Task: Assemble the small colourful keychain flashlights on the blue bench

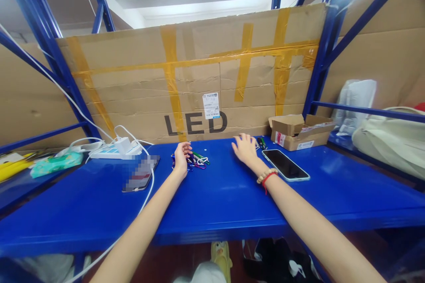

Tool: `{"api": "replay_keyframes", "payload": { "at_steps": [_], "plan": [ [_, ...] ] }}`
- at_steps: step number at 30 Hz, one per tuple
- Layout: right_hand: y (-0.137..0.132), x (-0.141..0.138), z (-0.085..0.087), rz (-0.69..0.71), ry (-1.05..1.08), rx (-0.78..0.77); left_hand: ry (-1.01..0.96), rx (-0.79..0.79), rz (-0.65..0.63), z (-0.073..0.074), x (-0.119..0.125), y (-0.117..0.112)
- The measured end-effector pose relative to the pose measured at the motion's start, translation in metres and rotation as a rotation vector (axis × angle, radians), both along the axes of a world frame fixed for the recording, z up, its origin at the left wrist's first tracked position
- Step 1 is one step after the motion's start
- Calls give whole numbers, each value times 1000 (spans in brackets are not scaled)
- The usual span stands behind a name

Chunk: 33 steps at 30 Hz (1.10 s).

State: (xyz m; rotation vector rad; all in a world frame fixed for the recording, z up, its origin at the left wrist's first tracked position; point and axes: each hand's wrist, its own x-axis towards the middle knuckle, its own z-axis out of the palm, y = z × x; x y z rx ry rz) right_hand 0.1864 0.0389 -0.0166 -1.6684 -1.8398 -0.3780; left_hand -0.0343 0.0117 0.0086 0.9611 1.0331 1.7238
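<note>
1. Left hand (181,159) first: the fingers were half curled over the near side of the coloured clips (201,162). Couldn't tell if it was gripping one, as the fingers hid that bit.

2. Right hand (245,147): palm down, fingers loosely spread, so released as far as I could see. Anything right under the palm was hidden.

3. The coloured clips sat at the left hand's 3 o'clock, bunched and overlapping on the blue surface (212,199). IMO a light fingertip pinch, one clip at a time, was the way to go; loops like those probably would've snagged each other if scooped.

4. Some dark clips (262,143) (well, they looked like clips) lay just beside the right hand at its 2 o'clock, partly covered. Lifting that wrist a touch would've helped with seeing them, and kept the beaded bracelet (265,174) from catching.

5. Further out, the pale-cased phone (286,165) was at the right hand's 4 o'clock and an open cardboard box (292,141) at 2. Worth steering the elbow around that phone.

6. At the left hand's 8 o'clock: a dark phone (146,181) and a white cable (148,199) near the forearm. Easy thing to drag, I'd reckon.
</note>
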Motion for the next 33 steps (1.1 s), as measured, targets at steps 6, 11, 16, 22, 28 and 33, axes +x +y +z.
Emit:
{"api": "replay_keyframes", "payload": {
  "at_steps": [6,11,16,22,28,33],
  "plan": [
    [-28,-72,-3,621,-115,-131,-38,-9,67,1,-3,3],
    [-28,-76,-4,554,-110,-189,-36,-30,33,0,-3,4],
    [-24,-60,8,344,-92,-196,-1,-17,5,-1,-2,2],
    [-22,-51,4,337,41,-254,30,-22,-33,-1,-1,2],
    [-26,-51,10,442,73,-106,347,82,-2,-4,1,-3],
    [-30,-55,14,622,151,46,582,174,-71,-9,6,-8]
  ]
}}
